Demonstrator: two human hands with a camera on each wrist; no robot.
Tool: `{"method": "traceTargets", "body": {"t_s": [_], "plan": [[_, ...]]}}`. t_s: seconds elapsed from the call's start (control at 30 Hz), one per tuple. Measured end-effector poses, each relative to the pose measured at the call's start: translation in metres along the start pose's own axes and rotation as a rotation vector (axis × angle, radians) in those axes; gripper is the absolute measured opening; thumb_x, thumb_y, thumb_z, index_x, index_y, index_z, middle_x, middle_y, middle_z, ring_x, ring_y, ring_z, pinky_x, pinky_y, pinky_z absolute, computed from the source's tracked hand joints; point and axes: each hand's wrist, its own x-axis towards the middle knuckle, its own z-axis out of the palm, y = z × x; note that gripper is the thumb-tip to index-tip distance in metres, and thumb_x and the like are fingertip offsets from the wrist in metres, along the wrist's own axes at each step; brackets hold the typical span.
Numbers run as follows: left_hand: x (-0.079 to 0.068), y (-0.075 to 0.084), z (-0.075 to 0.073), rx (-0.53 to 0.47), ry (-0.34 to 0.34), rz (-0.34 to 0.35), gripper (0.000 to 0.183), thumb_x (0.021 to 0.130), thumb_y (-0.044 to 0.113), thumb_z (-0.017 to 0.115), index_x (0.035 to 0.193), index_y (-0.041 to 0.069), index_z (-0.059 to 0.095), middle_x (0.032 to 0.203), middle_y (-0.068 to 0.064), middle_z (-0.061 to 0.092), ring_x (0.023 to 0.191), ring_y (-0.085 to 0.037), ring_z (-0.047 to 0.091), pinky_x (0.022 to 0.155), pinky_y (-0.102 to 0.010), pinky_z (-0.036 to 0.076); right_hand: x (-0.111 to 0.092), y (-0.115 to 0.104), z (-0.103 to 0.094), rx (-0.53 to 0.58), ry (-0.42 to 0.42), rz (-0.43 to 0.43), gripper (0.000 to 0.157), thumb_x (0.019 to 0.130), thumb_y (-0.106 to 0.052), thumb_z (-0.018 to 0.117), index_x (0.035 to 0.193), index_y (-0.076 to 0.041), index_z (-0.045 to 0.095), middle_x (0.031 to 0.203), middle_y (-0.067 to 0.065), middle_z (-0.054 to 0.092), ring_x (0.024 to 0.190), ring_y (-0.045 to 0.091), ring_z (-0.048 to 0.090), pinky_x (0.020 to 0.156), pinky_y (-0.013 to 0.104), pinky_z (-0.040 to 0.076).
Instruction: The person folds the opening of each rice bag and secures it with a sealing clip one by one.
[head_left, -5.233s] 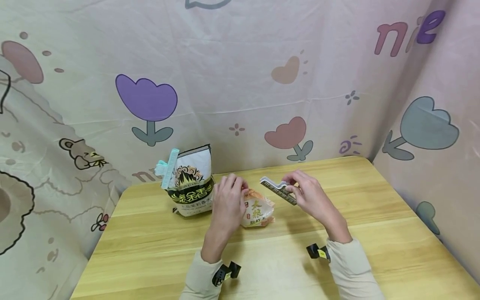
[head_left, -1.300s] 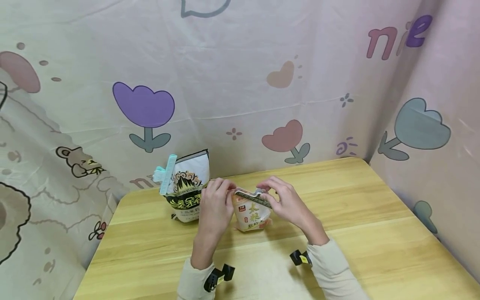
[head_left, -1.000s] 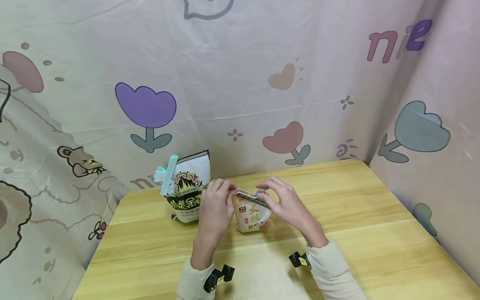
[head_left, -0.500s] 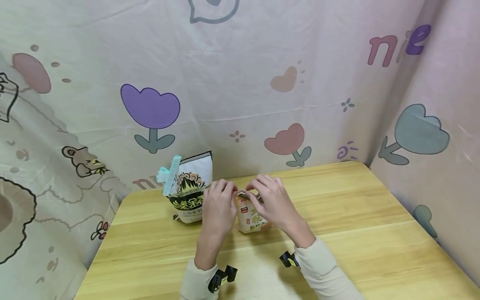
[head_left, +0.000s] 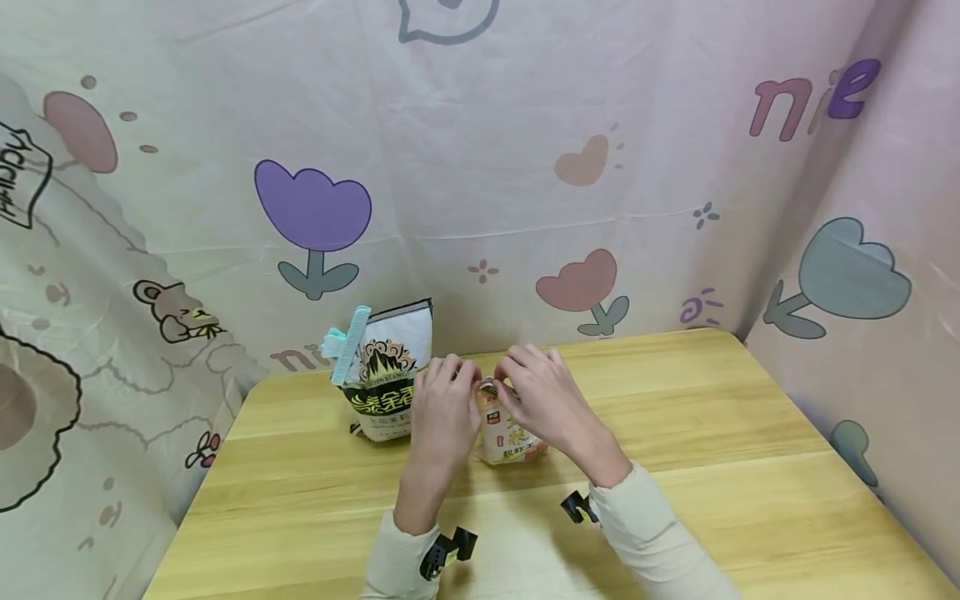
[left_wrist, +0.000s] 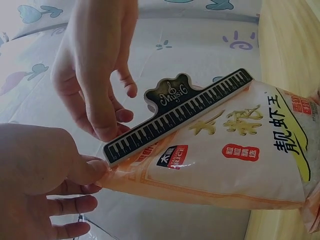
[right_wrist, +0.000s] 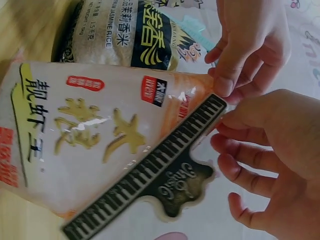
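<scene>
A white-and-orange rice bag (left_wrist: 215, 165) stands on the table between the hands. A dark bag clip (left_wrist: 180, 120) with a piano-key bar and a "Music" handle lies slantwise across the bag's folded top. With thumb and fingers, my left hand (head_left: 444, 412) pinches the bag's upper corner, right beside the clip's end. My right hand (head_left: 547, 400) has its thumb and fingertips curled at that same end of the clip (right_wrist: 150, 167), pinching there. In the head view the hands hide most of the clip.
Left of the hands, a larger black-and-white rice bag (head_left: 386, 392) stands near the back curtain (head_left: 465, 167), a turquoise clip (head_left: 351, 344) on its upper left corner. The wooden table (head_left: 712, 433) extends to the right.
The clip has come from the right onto the bag's top, and the bag now stands taller. My right hand has slid left along the clip to its end near my left hand.
</scene>
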Motion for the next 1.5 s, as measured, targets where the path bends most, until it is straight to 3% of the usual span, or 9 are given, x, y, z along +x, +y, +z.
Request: {"method": "traceTargets", "body": {"t_s": [0.3,0.63,0.93,1.5], "plan": [[0.002,0.004,0.009,0.019,0.009,0.006,0.011,0.088,0.004,0.074,0.091,0.01,0.065,0.093,-0.004,0.06,0.092,-0.026,0.055,0.081,-0.041,0.046,0.006,0.004,-0.001,-0.125,-0.018,-0.075,0.008,0.083,-0.01,0.074,0.086,-0.011,0.067,0.089,-0.001,0.061,0.077,0.018,0.052,0.065,0.032,0.035],[0.016,0.0,0.024,0.008,0.004,0.033,0.012,0.092,0.005,0.073,0.09,0.012,0.064,0.09,-0.002,0.058,0.088,-0.024,0.053,0.08,-0.041,0.045,0.012,0.023,-0.001,-0.095,-0.069,-0.09,0.014,0.082,-0.007,0.076,0.085,-0.012,0.063,0.088,-0.002,0.059,0.078,0.017,0.052,0.064,0.029,0.032],[0.032,-0.009,0.038,0.023,-0.039,0.018,0.005,0.094,0.008,0.07,0.093,0.01,0.065,0.092,-0.002,0.058,0.091,-0.024,0.054,0.084,-0.04,0.045,0.027,0.04,0.005,-0.063,-0.116,-0.078,0.005,0.087,-0.008,0.069,0.088,-0.01,0.064,0.091,0.0,0.06,0.081,0.019,0.054,0.066,0.032,0.036],[0.06,-0.024,0.053,0.073,0.018,0.019,0.007,0.094,0.007,0.069,0.093,0.008,0.063,0.091,-0.005,0.056,0.09,-0.026,0.054,0.08,-0.039,0.045,0.056,0.063,0.022,-0.083,-0.039,-0.106,0.009,0.087,-0.005,0.071,0.086,-0.008,0.063,0.088,0.004,0.059,0.079,0.023,0.053,0.066,0.036,0.038]]}}
